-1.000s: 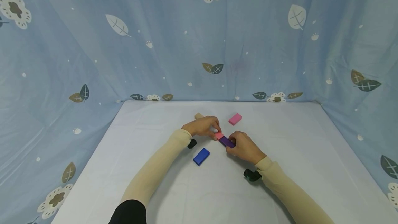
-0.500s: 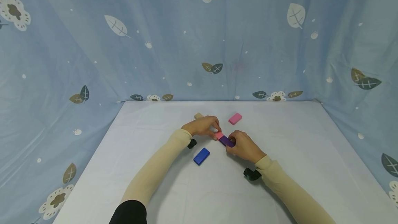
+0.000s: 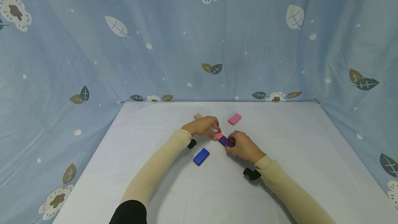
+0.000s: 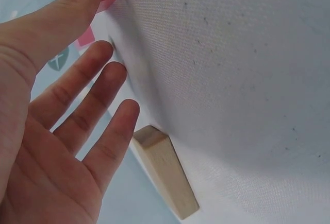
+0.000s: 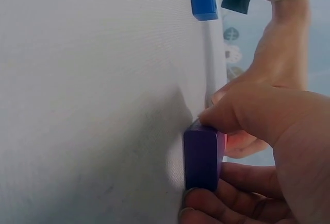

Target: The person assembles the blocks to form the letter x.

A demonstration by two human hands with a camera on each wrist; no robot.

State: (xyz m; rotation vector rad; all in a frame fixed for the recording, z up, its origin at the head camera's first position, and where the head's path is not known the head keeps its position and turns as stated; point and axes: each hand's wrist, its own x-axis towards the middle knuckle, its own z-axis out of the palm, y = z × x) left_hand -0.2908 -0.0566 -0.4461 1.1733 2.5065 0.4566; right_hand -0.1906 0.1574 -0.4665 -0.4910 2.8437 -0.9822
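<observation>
Near the middle of the white table, my left hand pinches a coral-pink block between thumb and forefinger. Its other fingers stretch out free in the left wrist view. My right hand grips a purple block with the thumb on one side and fingertips on the other. The two blocks lie end to end in a slanting line and appear to touch. In the right wrist view the purple block rests on the cloth, hiding most of the coral-pink one.
A blue block lies nearer the front, between the forearms. Behind the hands lies a pink block. A plain wooden block, partly hidden by the left hand in the head view, is beyond it. A patterned blue curtain hangs behind the table.
</observation>
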